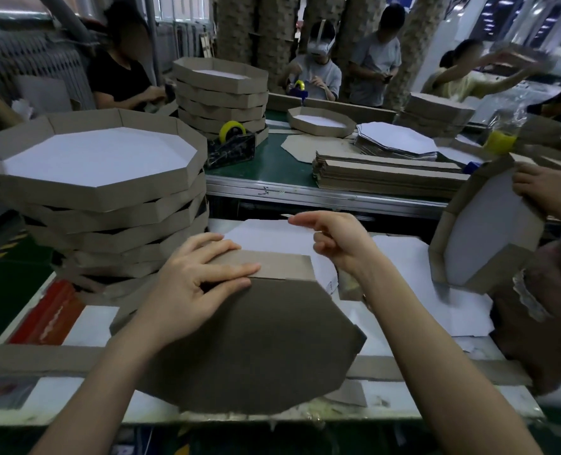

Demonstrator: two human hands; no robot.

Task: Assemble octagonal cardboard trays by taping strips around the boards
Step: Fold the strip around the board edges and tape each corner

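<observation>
An octagonal cardboard board (256, 349) lies brown side up at the near edge of the worktable. A brown strip (282, 264) stands folded along its far edge. My left hand (193, 280) presses flat on that strip and on the board's corner, fingers straight. My right hand (334, 241) hovers just past the strip's right end, forefinger and thumb stretched left and pinching a clear piece of tape (285, 217); the other fingers are curled.
A tall stack of finished trays (102, 192) stands at the left. A tape dispenser (231, 142), loose strips (384, 174) and white octagon boards (397, 141) lie on the green table beyond. Another person's hand (548, 192) tilts a tray (489, 231) at the right. Several people work behind.
</observation>
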